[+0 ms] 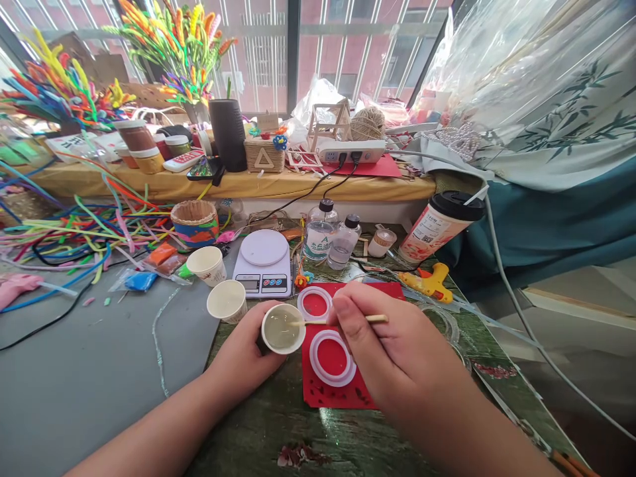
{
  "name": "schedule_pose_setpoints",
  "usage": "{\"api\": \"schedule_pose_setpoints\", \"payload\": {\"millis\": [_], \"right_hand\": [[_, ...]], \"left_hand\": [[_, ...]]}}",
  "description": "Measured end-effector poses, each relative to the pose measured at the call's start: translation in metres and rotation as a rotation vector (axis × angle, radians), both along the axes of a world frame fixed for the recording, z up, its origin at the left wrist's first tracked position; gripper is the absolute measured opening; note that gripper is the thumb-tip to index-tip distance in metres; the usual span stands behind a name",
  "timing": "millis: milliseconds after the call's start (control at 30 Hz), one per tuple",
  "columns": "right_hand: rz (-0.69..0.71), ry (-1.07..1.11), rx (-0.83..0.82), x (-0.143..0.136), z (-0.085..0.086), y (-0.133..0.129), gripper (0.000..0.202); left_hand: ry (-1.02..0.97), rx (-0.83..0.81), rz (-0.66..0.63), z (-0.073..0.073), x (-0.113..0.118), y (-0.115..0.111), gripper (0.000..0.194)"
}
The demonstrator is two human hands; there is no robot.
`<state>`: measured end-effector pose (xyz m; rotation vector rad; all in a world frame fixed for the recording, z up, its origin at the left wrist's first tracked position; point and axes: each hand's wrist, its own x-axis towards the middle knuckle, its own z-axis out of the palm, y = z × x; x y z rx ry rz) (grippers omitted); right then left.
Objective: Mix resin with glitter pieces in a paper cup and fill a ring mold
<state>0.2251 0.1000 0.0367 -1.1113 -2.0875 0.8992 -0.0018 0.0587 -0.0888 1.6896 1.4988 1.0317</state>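
My left hand (251, 344) is wrapped round a paper cup (264, 334) holding a cloudy, pale liquid (282, 329). In my right hand (382, 338) a thin wooden stick (376, 318) is pinched, its far end dipping into that liquid. Below the right hand lies a red sheet (318, 396) with two pale ring-shaped molds, a nearer one (315, 361) and a farther one (301, 305). Two more paper cups, a nearer one (227, 315) and a farther one (207, 273), stand left of a white kitchen scale (263, 255).
Behind the hands stand two clear bottles, one labelled A (318, 242) and a smaller one (342, 245). A yellow glue gun (430, 283) and a takeaway drink cup (432, 228) are at the right. Pipe cleaners (74, 228) clutter the left; a power strip (348, 152) sits on the ledge.
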Motion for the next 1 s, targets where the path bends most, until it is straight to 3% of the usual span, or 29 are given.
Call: {"api": "schedule_pose_setpoints", "payload": {"millis": [267,1000], "right_hand": [[-0.04,0.06,-0.039,0.0005,-0.0077,0.0065,0.048],[-0.01,0.056,-0.136,0.003,-0.0011,0.0007,0.049]], "left_hand": [[0.01,0.006,0.013,-0.0008,-0.0005,0.0007,0.042],[0.003,0.001,0.0,0.0006,0.0005,-0.0002,0.042]]}}
